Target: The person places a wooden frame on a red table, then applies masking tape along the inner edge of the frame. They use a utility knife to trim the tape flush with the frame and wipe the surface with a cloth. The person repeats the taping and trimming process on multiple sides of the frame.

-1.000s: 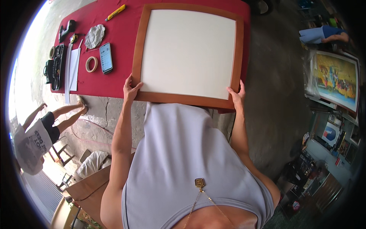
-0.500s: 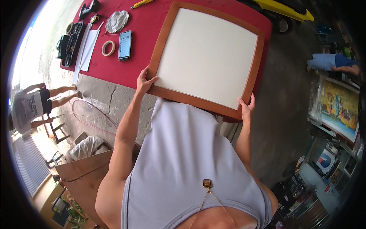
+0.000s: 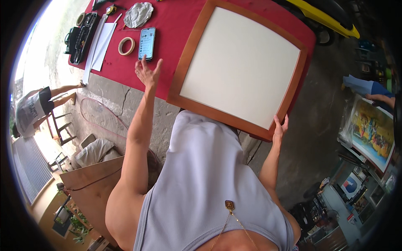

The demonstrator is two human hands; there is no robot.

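Observation:
A square picture frame with a reddish-brown wooden border (image 3: 222,116) and a blank off-white panel (image 3: 243,67) lies on the red-covered table (image 3: 169,52), at its near edge. My right hand (image 3: 280,129) grips the frame's near right corner, thumb on top of the wood. My left hand (image 3: 148,75) is off the frame, held over the cloth with fingers spread and nothing in them. Its fingertips reach the near end of a lit smartphone (image 3: 146,42); whether they touch it I cannot tell. A roll of masking tape (image 3: 119,48) lies left of the phone.
Farther left are white strips (image 3: 97,48), a black tool case (image 3: 83,39), a tape measure (image 3: 111,10) and a crumpled white cloth (image 3: 138,15). A person (image 3: 35,106) is at the far left. A colourful painting (image 3: 370,129) leans at the right, near another person (image 3: 368,87).
My left hand has let go of the frame's near left corner and moved up toward the phone, fingers opening. My right hand keeps its hold. The whole view has shifted slightly.

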